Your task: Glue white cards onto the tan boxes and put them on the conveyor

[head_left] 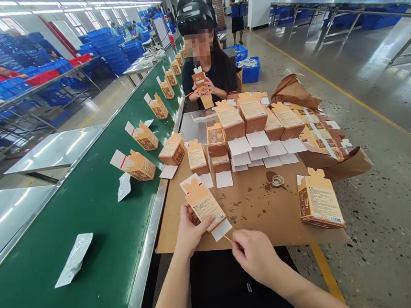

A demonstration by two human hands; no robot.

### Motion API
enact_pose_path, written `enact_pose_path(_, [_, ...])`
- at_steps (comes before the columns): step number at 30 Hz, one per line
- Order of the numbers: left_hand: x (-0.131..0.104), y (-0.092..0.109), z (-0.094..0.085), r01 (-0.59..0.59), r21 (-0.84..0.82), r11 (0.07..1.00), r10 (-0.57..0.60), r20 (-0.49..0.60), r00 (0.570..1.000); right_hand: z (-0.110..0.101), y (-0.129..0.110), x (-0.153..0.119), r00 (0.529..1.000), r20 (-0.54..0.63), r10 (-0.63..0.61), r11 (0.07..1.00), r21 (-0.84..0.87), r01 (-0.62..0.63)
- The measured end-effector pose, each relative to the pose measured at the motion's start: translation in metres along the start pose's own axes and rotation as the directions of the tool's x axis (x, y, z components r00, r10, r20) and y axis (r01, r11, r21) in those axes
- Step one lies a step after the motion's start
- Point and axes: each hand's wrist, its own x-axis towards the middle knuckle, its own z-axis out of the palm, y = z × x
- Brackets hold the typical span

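Observation:
My left hand [193, 229] grips a brown and cream carton [204, 199], its thumb across the printed front. White flaps stick out at the carton's top and bottom. My right hand [252, 253] is closed, pinching a thin wooden stick [227, 238] whose tip is by the lower white flap. Whether the tip touches the flap I cannot tell. Both hands are over the near edge of the brown board-covered table [247, 222]. A small clear dish [277, 181] sits among dark wet spots beyond my right hand.
Stacked cartons [252, 114] fill the table's far side, and one carton [319, 199] stands at the right. On the left, a green conveyor [110, 258] carries a row of open cartons [144, 166] and silver pouches [74, 260]. A co-worker [200, 58] opposite holds a carton.

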Motion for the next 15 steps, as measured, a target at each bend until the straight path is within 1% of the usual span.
enact_pose_path(1, [-0.001,-0.002,0.000,-0.008,0.006,1.000,0.008,-0.007,1.000,0.003,-0.001,0.002,1.000,0.000,0.002,1.000,0.001,-0.002])
enact_pose_path(3, [-0.006,-0.004,0.001,-0.033,0.011,0.999,0.033,-0.004,0.999,0.002,0.001,0.003,1.000,-0.010,0.018,1.000,-0.005,-0.018])
enact_pose_path(7, [-0.025,-0.006,0.004,-0.113,0.054,0.992,0.114,-0.015,0.993,-0.018,0.017,-0.007,0.995,-0.069,0.066,0.998,0.002,-0.066])
enact_pose_path(10, [-0.037,-0.017,0.003,-0.146,0.183,0.972,0.153,-0.025,0.988,-0.036,0.031,-0.023,0.983,-0.152,0.108,0.993,0.061,-0.100])
enact_pose_path(12, [-0.043,-0.026,0.001,-0.144,0.275,0.951,0.159,-0.030,0.987,-0.046,0.037,-0.034,0.973,-0.186,0.138,0.988,0.097,-0.121])
enact_pose_path(15, [-0.048,-0.034,0.000,-0.131,0.361,0.923,0.140,0.001,0.990,-0.052,0.039,-0.045,0.966,-0.201,0.164,0.981,0.132,-0.140])
